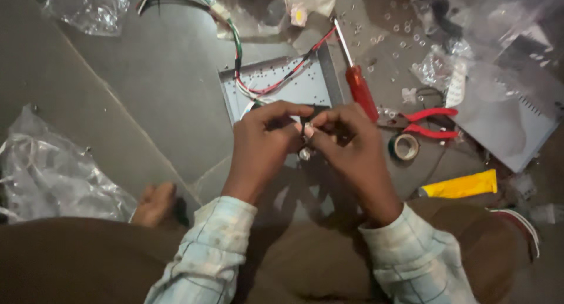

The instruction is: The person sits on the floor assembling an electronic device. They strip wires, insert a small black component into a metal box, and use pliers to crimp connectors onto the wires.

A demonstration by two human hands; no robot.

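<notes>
While the person sat over the grey floor (158,86), both hands met just in front of the shallow grey metal tray (305,83), which serves here as the landmark. The left hand (261,142) had its fingers curled and its thumb and forefinger pinched together on a small silvery part (305,140) that was mostly hidden; the right hand (349,145) pinched the same part from the other side, fingertips closed on it. What kind of part it was could not be told. It hung at the near edge of the tray, between the two hands.

Inside the tray, red, white and green wires (258,83) looped across its perforated bottom and ran out past its far left corner. Just right of the tray lay a red-handled screwdriver (359,86), its shaft pointing away from the person. Farther right of the tray lay red-handled pliers (426,122), and near them a small roll of tape (405,146). To the near right of the tray rested a yellow tube (461,185). Well to the right lay a flat grey panel (511,124) under clear plastic. Well to the left of the tray, a crumpled clear plastic bag (47,174) lay beside a bare foot (154,203).
</notes>
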